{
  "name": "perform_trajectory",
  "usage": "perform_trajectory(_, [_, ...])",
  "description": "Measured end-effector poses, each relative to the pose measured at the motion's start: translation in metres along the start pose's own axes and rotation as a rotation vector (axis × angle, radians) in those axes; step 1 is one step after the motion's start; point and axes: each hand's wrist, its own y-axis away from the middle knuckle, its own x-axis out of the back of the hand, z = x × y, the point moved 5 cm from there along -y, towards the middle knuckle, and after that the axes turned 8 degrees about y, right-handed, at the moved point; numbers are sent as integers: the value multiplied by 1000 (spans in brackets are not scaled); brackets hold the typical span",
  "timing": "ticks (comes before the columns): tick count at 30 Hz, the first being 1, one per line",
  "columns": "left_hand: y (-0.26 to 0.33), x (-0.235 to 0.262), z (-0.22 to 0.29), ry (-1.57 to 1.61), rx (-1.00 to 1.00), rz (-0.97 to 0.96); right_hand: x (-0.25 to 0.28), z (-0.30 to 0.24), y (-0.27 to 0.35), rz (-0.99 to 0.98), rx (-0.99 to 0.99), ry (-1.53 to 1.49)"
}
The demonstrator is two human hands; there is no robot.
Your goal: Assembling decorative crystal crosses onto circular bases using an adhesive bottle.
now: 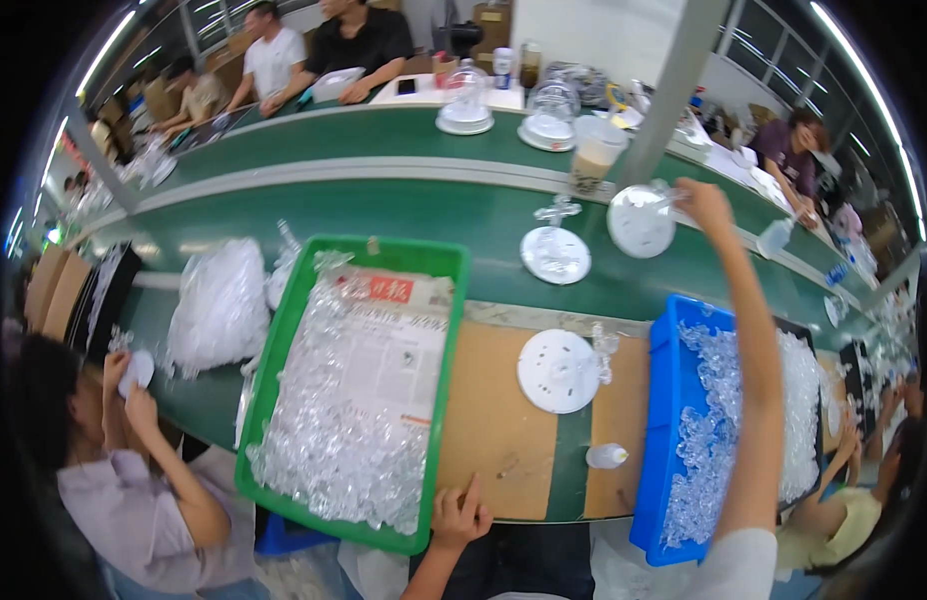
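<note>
My right arm reaches far across the bench, and my right hand (706, 207) is closed on the clear plastic piece at the edge of a round white disc (641, 226). That disc is over the green belt, beside a second white disc (556, 257) with a clear plastic piece at its top. My left hand (462, 516) rests at the near edge of the brown board (499, 420), by the green tray's corner, fingers stretched and holding nothing. A third white disc (558, 371) with small holes lies on the board, a clear piece at its right. Nearer me is a small white-capped bottle (608, 457).
A green tray (460, 300) at left holds newspaper and clear plastic parts; a blue bin (660, 400) at right holds more. Beyond are a plastic bag (219, 310), a drink cup (597, 150), clear domes (466, 95) and a metal post (674, 90). Co-workers sit around.
</note>
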Motion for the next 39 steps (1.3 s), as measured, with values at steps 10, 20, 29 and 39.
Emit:
perform_trajectory(10, [15,27,10,477,41,163,155,-246,177,-172,1055,-290])
perform_trajectory(20, [8,3,14,359,113,-279,91,-398,190,-665,1126,-339])
perform_trajectory(29, [6,14,23,399,176,-179,75,-450,230,-480,1089,-152])
perform_trajectory(39, [-12,42,33,1971,933,148,146,-327,342,-74,757,-686])
